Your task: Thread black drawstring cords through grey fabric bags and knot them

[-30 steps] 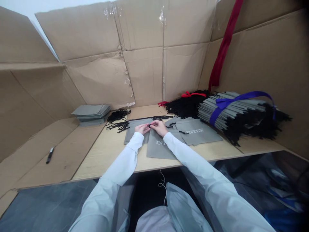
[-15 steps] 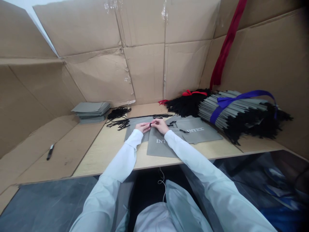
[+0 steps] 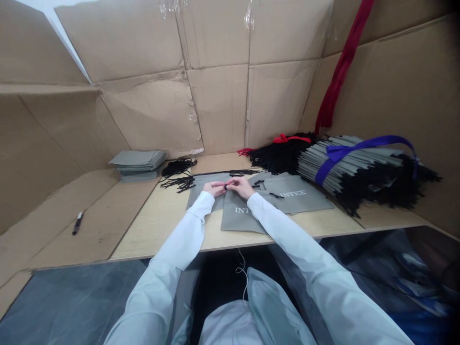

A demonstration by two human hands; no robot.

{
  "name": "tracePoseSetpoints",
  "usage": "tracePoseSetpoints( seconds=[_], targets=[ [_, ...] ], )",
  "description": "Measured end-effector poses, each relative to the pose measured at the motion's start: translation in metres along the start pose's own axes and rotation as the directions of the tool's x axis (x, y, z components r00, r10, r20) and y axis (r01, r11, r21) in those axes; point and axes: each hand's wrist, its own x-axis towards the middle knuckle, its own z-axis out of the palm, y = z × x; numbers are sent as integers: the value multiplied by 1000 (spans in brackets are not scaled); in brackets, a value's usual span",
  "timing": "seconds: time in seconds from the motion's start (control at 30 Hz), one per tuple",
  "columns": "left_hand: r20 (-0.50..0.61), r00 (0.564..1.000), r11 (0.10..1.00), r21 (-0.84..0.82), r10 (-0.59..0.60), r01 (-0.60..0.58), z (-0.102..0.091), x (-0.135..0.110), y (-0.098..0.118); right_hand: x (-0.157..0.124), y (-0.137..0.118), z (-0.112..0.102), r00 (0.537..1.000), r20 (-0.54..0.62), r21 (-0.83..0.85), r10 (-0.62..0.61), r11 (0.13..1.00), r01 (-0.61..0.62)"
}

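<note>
My left hand [image 3: 214, 188] and my right hand [image 3: 242, 187] meet over the middle of the table. Both are closed, with fingertips pinching a short loop of black cord [image 3: 226, 187] between them. Under my hands lies a grey fabric bag [image 3: 239, 220] printed in white, its lettering partly hidden by my right sleeve. Another grey bag [image 3: 196, 192] lies to the left, behind my left hand. On the right, several grey INTEX bags [image 3: 311, 199] overlap, with black cord ends [image 3: 276, 195] sticking out.
Loose black cords [image 3: 179, 183] lie along the back, near a cord heap [image 3: 178, 166] and a stack of grey pieces [image 3: 138, 165]. At right sit a cord bundle [image 3: 283, 155] and a bag bundle tied with purple ribbon [image 3: 336, 153]. A marker [image 3: 77, 224] lies left. Cardboard walls [image 3: 219, 110] surround the table.
The whole view has shifted slightly, placing things a little further right. Both hands keep their pinch on the black cord, with barely any visible movement.
</note>
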Motion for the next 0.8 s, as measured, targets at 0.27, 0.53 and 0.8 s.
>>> tracePoseSetpoints(
  seconds=[0.27, 0.53, 0.8],
  targets=[
    [66, 998, 999, -31, 11, -9, -2, 1, -4, -1, -2, -2, 999, -54, -36, 5, 999, -7],
    [16, 992, 992, 7, 126, -126, 7, -6, -3, -3, -5, -3, 995, -99, -135, -20, 991, 6],
    [-110, 973, 964, 195, 203, -179, 2, -2, 3, -10, -14, 4, 998, 34, -497, -56, 865, 66]
  ],
)
